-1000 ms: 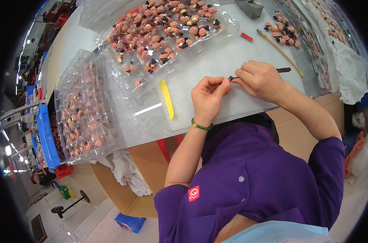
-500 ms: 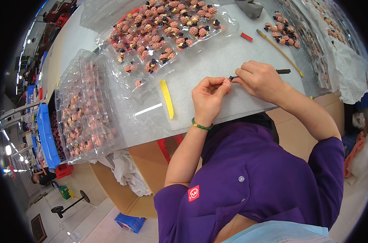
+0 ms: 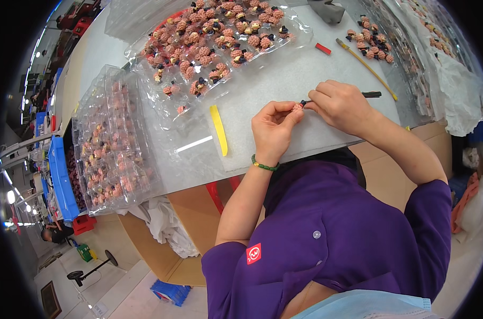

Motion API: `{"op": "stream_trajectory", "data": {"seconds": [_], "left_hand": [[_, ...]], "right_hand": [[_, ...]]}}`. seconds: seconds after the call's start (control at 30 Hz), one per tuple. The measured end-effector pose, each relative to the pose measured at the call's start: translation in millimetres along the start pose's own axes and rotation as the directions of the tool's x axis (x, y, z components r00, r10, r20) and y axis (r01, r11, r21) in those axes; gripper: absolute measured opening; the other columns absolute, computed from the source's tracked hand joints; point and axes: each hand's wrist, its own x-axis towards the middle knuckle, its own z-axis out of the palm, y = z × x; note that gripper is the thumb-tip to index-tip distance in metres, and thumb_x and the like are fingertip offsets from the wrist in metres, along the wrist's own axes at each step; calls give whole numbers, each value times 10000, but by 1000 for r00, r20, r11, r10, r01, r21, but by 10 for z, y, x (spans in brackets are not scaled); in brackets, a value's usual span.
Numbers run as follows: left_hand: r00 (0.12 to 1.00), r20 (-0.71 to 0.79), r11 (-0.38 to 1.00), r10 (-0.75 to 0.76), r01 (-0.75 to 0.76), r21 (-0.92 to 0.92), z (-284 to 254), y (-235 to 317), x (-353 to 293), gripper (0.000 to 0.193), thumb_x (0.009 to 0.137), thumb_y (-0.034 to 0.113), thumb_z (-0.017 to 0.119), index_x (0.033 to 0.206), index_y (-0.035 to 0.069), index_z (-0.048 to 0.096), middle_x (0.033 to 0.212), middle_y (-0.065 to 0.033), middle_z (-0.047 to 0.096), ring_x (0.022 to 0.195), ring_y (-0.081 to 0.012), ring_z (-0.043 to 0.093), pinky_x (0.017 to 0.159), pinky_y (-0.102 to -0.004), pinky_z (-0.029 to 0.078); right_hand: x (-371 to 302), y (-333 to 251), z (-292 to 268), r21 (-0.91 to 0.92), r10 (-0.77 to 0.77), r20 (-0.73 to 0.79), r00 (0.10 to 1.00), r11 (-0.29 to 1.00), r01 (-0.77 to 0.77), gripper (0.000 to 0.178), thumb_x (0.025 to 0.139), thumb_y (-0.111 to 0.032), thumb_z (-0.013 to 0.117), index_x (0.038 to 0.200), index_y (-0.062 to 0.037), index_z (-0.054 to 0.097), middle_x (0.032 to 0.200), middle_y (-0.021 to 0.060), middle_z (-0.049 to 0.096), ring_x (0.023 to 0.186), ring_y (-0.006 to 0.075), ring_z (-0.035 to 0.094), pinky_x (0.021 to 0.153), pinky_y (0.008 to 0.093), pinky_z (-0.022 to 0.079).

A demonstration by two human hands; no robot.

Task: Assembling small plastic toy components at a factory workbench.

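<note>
My left hand pinches a small pink bumpy piece between thumb and fingertips above the white foam mat. My right hand holds a thin black tool, whose tip touches the pink piece. A green bead bracelet circles my left wrist. A clear plastic tray holding several pink and black pieces lies beyond my hands. A yellow strip rests on the mat to the left of my left hand.
Stacked clear trays of pink pieces stand at the table's left edge beside a blue crate. A small pile of pink pieces, a long yellow stick and a red block lie at the far right. Cardboard boxes sit under the table.
</note>
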Motion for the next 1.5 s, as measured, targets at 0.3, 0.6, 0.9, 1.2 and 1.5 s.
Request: {"op": "stream_trajectory", "data": {"seconds": [0.3, 0.6, 0.9, 1.2, 1.5], "left_hand": [[1000, 0, 1000, 9, -9, 14, 6, -9, -9, 109, 738, -62, 625, 839, -50, 585, 803, -88, 628, 714, -102, 585, 669, -219, 493], [1000, -12, 1000, 16, -16, -14, -3, 5, 3, 159, 769, -54, 593, 927, -68, 579, 829, -99, 624, 717, -115, 589, 652, -224, 494], [1000, 6, 1000, -6, 6, -4, -4, 36, -1, 191, 803, -18, 570, 984, -77, 557, 943, -152, 606, 748, -167, 611, 671, -254, 514], [1000, -14, 1000, -27, 27, -7, 1, 19, 7, 202, 808, 6, 579, 995, -67, 564, 884, -113, 621, 712, -127, 602, 635, -229, 508], [999, -22, 999, -30, 29, -21, 0, 19, 13, 208, 813, 8, 573, 1006, -69, 562, 878, -112, 619, 707, -132, 602, 628, -229, 505]], "right_hand": [[-6, 15, -3, 6, -38, -5, 999, 999, 38, 206, 659, -141, 668, 795, -23, 566, 687, 56, 513, 620, 195, 538, 528, 305, 451], [60, 68, -81, 16, -105, -44, 994, 994, 106, 199, 684, -116, 643, 842, -23, 564, 710, 58, 521, 633, 197, 532, 548, 311, 446], [53, 62, -132, -102, -82, 14, 997, 991, 83, 202, 703, -209, 645, 821, -79, 545, 651, 22, 475, 578, 168, 514, 491, 295, 417], [76, 61, -88, -150, -131, 4, 991, 980, 131, 228, 704, -248, 638, 812, -81, 527, 633, 18, 452, 572, 161, 508, 480, 291, 412], [69, 47, -58, -170, -105, 10, 994, 980, 105, 262, 686, -246, 652, 847, -66, 550, 639, 16, 458, 572, 151, 507, 481, 285, 415]]}}
